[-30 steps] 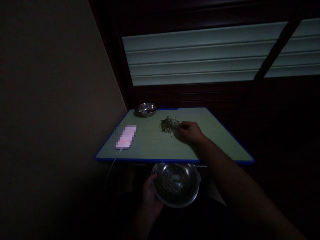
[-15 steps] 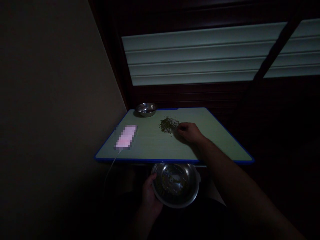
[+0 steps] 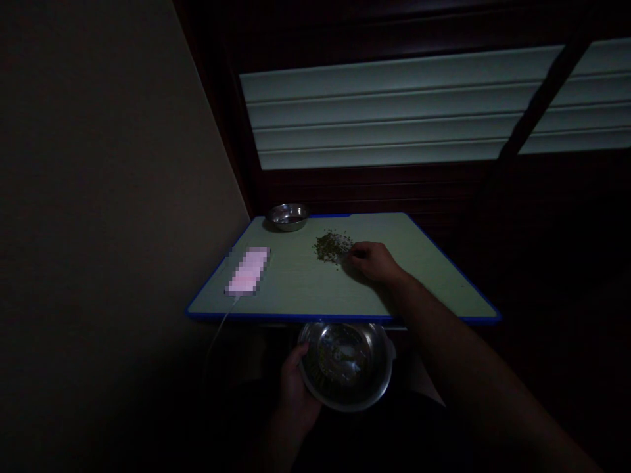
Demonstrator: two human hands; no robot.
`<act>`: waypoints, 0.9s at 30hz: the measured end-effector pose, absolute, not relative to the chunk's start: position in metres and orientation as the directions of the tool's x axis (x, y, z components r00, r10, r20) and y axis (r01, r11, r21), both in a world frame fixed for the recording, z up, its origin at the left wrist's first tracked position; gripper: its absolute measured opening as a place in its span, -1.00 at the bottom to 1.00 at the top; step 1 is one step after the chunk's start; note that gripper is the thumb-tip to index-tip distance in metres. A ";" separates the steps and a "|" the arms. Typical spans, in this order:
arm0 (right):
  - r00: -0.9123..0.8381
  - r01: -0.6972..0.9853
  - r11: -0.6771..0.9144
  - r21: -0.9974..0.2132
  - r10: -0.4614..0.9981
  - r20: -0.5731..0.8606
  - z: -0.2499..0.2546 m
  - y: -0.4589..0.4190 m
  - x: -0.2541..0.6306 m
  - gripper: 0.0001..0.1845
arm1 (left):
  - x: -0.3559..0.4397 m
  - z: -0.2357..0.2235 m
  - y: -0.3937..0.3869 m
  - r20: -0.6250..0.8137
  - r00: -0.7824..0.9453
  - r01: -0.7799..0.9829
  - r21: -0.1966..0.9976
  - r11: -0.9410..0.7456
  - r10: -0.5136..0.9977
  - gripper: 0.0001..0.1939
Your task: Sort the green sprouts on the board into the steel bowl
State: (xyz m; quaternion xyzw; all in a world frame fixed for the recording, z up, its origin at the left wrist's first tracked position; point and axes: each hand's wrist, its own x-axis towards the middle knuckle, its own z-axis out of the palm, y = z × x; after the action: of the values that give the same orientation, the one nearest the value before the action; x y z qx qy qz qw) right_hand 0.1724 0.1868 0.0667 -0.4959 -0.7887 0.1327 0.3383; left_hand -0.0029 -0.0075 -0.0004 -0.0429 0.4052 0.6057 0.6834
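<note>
My left hand point(image 3: 297, 387) grips the left rim of a large metal bowl point(image 3: 377, 384), thumb over the edge, below the table's front edge. Small greenish bits lie in that bowl, too dim to name. On the pale green tabletop point(image 3: 296, 289) is a loose pile of small dark green and brown seeds or beans point(image 3: 329, 246). At the right edge of the pile rests my right hand point(image 3: 372, 259), its fingers pinched together. Whatever they hold, if anything, is hidden or too small to make out.
A smaller metal bowl point(image 3: 288, 218) stands at the table's back left corner. Nearer, on the left, lies a lit phone point(image 3: 249, 270) with a white cable point(image 3: 219, 328) hanging over the front edge. A wall point(image 3: 123, 164) borders the left; a slatted panel point(image 3: 384, 118) rises behind.
Almost nothing differs. My right hand stays pinched by the pile, and my left hand keeps hold of the large bowl, which has barely shifted.
</note>
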 end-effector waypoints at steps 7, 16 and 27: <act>-0.306 0.705 0.488 -0.514 0.864 0.401 0.068 0.186 0.173 -0.85 | -0.003 0.001 -0.008 -0.624 -0.056 -0.854 0.434 0.287 0.779 -0.81; -0.299 0.691 0.492 -0.529 0.862 0.409 0.067 0.186 0.172 -0.85 | -0.003 0.001 -0.008 -0.602 -0.055 -0.852 0.444 0.277 0.796 -0.81; -0.314 0.635 0.514 -0.576 0.854 0.416 0.062 0.188 0.171 -0.85 | -0.004 -0.005 -0.007 -0.595 -0.063 -0.847 0.456 0.272 0.801 -0.80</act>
State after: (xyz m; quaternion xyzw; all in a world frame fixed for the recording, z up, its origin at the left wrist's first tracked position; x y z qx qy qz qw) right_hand 0.1711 0.1883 0.0616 -0.4678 -0.7956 0.1550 0.3523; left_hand -0.0038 -0.0068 -0.0048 -0.0283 0.4104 0.6026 0.6838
